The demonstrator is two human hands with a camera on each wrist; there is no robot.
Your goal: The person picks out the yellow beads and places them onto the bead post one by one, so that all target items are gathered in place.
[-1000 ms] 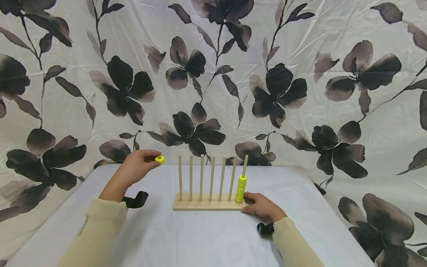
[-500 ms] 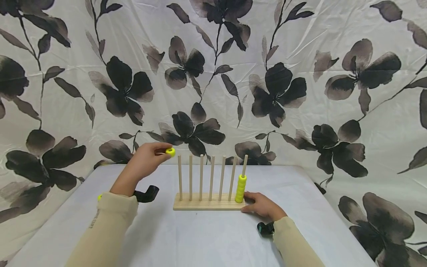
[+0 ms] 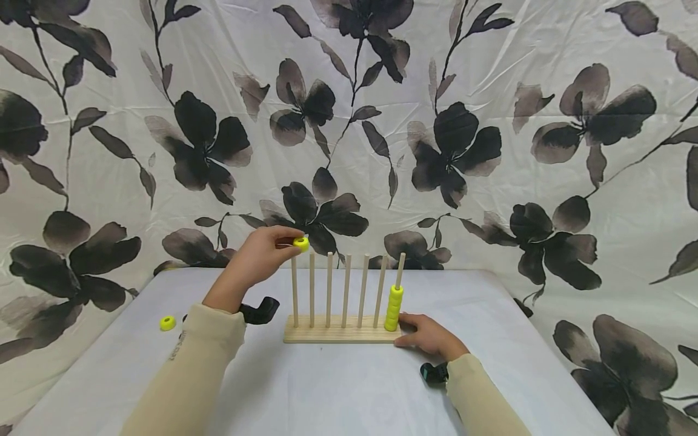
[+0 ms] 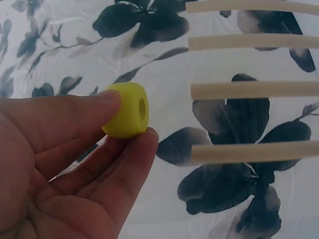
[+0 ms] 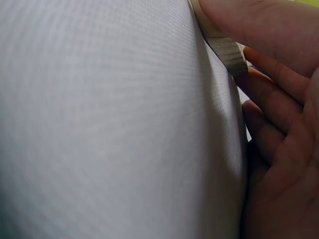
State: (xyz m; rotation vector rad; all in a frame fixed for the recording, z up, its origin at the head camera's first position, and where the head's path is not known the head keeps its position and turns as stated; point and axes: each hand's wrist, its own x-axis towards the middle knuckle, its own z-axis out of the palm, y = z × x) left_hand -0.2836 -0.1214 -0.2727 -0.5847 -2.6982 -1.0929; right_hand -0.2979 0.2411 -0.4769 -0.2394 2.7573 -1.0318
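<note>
Between thumb and fingertips my left hand (image 3: 260, 255) pinches a yellow bead (image 3: 301, 244), held above the leftmost pegs of a wooden peg rack. In the left wrist view the hole of the bead (image 4: 130, 110) faces the peg tips. The rack's pale base (image 3: 322, 335) lies on the table and carries several upright pegs (image 3: 346, 290). A stack of yellow beads (image 3: 394, 309) fills the lower part of the rightmost peg. My right hand (image 3: 431, 336) grips the right end of the base, thumb in front; the right wrist view shows the base's corner (image 5: 229, 55) between thumb and fingers.
A loose yellow bead (image 3: 167, 323) lies on the white-covered table (image 3: 338, 387) at the left, beside my left sleeve. A floral curtain (image 3: 376, 133) hangs behind the table's back edge.
My left hand has moved right and slightly up with the bead, from left of the rack to over its left pegs. The loose bead on the table has come into view. My right hand stays put.
</note>
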